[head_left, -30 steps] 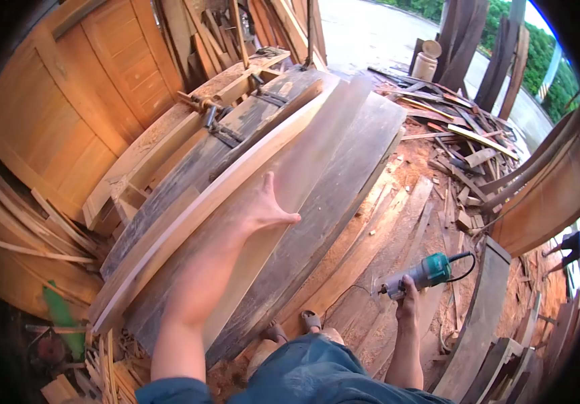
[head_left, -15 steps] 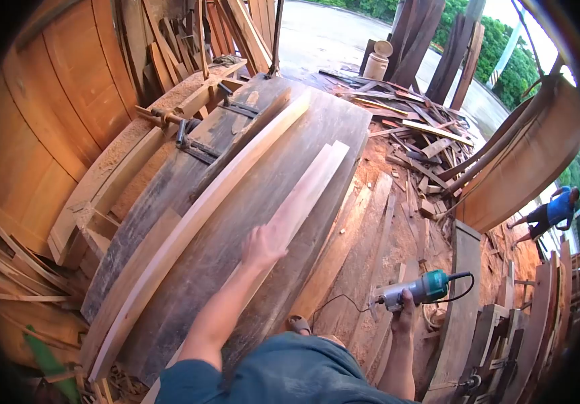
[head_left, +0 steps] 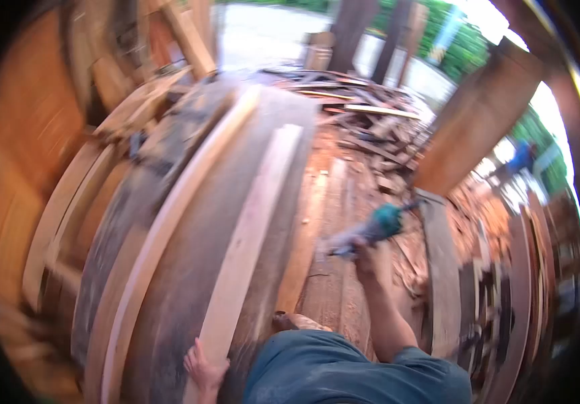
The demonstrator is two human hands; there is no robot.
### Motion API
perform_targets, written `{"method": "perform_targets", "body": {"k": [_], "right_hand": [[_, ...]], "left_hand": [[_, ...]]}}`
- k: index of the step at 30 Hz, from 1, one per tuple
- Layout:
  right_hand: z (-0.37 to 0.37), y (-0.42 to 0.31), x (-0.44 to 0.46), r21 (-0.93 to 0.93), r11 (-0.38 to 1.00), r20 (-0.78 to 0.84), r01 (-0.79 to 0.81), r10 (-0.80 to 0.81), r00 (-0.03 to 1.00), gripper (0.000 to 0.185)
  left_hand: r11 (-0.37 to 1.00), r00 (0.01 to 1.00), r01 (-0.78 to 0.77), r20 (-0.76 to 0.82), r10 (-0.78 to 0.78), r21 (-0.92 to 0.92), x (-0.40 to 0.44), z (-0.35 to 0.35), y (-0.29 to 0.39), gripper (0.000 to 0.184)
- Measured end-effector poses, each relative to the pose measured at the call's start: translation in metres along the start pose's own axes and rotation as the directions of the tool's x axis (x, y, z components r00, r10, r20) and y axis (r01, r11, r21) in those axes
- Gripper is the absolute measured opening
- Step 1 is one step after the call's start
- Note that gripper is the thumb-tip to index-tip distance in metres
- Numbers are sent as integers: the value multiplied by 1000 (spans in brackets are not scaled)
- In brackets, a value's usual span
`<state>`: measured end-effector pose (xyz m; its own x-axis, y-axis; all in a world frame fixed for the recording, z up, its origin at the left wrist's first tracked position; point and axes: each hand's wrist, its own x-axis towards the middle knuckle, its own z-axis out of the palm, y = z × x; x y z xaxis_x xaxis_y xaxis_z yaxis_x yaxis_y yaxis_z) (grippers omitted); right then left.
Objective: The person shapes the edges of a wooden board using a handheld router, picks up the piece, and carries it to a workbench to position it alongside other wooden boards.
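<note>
A pale wooden plank lies lengthwise on the dark workbench. My left hand is closed over its near end, at the bottom of the view, with fingers along the left edge. My right hand is wrapped around a handheld trim router with a green motor end and a grey body. The router is held in the air to the right of the bench, blurred by motion. A longer, curved board lies left of the plank.
Scrap wood is heaped beyond the bench, and planks lie on the sawdust-covered floor. Wooden panels stand at the left. A large board leans at the right, before a blurred person in blue.
My left hand has slid down the plank toward its near end. My right hand has raised the router and brought it forward, closer to the bench. The view has shifted and blurred.
</note>
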<state>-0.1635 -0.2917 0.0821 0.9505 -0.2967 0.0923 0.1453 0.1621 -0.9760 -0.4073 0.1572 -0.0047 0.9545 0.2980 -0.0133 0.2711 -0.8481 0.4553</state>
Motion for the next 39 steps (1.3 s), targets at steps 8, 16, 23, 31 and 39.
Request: {"method": "perform_targets", "body": {"k": [8, 16, 23, 31, 39], "right_hand": [[74, -24, 4, -124, 989, 8, -83, 85, 996, 47], [103, 8, 74, -487, 801, 415, 349, -140, 899, 63], [101, 26, 139, -185, 956, 430, 229, -131, 893, 69], [95, 23, 193, -349, 817, 503, 460, -252, 827, 68], [95, 25, 217, -335, 741, 443, 581, -421, 792, 57]], "left_hand": [[853, 843, -519, -193, 502, -50, 87, -2, 70, 89], [399, 683, -317, 86, 726, -861, 293, -105, 372, 29], [443, 346, -515, 296, 891, -734, 380, -99, 411, 17], [505, 400, -425, 345, 849, -751, 432, -78, 428, 22], [537, 417, -689, 340, 843, -487, 439, -78, 465, 18]]}}
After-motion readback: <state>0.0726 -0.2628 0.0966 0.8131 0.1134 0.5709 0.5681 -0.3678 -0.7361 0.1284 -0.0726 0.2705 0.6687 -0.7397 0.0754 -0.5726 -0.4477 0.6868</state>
